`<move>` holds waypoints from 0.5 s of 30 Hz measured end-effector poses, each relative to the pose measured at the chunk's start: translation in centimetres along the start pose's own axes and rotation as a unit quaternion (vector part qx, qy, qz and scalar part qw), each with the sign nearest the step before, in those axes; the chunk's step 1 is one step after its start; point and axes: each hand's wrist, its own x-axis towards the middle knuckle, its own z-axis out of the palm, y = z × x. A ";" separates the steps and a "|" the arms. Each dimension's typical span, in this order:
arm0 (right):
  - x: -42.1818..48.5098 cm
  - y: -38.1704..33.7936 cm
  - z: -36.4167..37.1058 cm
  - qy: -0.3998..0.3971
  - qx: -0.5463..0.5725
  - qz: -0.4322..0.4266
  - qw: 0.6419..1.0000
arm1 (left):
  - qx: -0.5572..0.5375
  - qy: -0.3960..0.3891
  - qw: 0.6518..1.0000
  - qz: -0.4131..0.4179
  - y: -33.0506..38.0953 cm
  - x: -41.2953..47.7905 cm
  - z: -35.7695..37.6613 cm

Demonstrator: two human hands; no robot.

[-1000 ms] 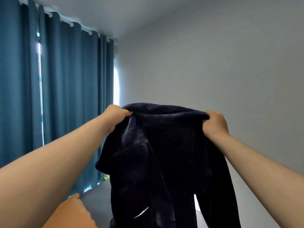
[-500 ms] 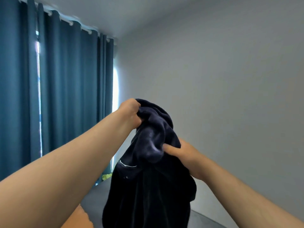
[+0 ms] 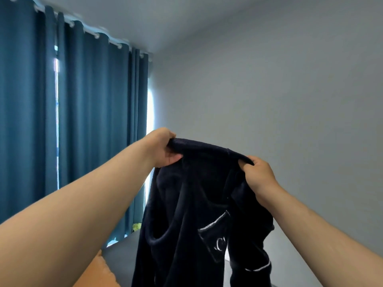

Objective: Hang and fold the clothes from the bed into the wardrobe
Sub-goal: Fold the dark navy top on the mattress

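Observation:
A dark navy plush garment [image 3: 192, 214] with white piping and a chest pocket hangs in the air in front of me. My left hand [image 3: 163, 148] grips its top edge on the left. My right hand [image 3: 259, 175] grips the top edge on the right, slightly lower. The fabric is stretched between both hands and drops out of view at the bottom. The wardrobe is not in sight.
Blue curtains [image 3: 83, 125] cover the window on the left, with a bright gap beside the grey wall [image 3: 269, 100]. A dark grey bed surface [image 3: 120, 255] lies below, with an orange piece of fabric [image 3: 97, 274] at the bottom left.
My right hand has moved from the bunched middle of the garment out to the right top edge. The garment has gone from bunched to spread wide, and its pocket side now shows.

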 end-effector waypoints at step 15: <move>-1.0 -2.2 1.1 -0.228 -0.002 -0.080 0.970 | 0.123 -0.201 0.961 0.142 0.1 -2.2 4.6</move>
